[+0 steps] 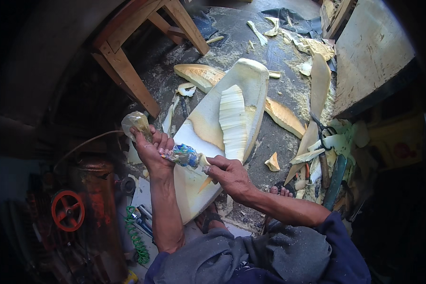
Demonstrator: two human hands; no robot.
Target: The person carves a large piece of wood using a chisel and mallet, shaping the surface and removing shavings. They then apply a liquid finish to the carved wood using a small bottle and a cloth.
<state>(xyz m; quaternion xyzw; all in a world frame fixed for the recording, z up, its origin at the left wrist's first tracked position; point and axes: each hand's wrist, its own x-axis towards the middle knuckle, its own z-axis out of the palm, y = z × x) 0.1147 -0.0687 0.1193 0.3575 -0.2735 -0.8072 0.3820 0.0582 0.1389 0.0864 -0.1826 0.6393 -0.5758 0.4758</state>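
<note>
My left hand (pixel 152 147) is closed round a crumpled clear plastic bag (pixel 136 122), which has something yellowish in it. A crumpled plastic wrapper (pixel 183 155), printed in blue and other colours, stretches from my left palm toward my right hand (pixel 229 176). My right fingers pinch its pale, cream-coloured end; I cannot tell if that end is a separate piece. Beneath both hands lies a large cream foam block (pixel 253 83), narrower at its far end. A ridged, pale yellow foam piece (pixel 233 122) rests on top of it.
Curved foam offcuts (pixel 285 118) and scraps litter the dusty floor. A wooden stool (pixel 128 71) stands at the far left. At the left are a rusty tank (pixel 97 189), a red handwheel (pixel 67 210) and a green coiled hose (pixel 136 236). A pale board (pixel 374 57) stands at the right.
</note>
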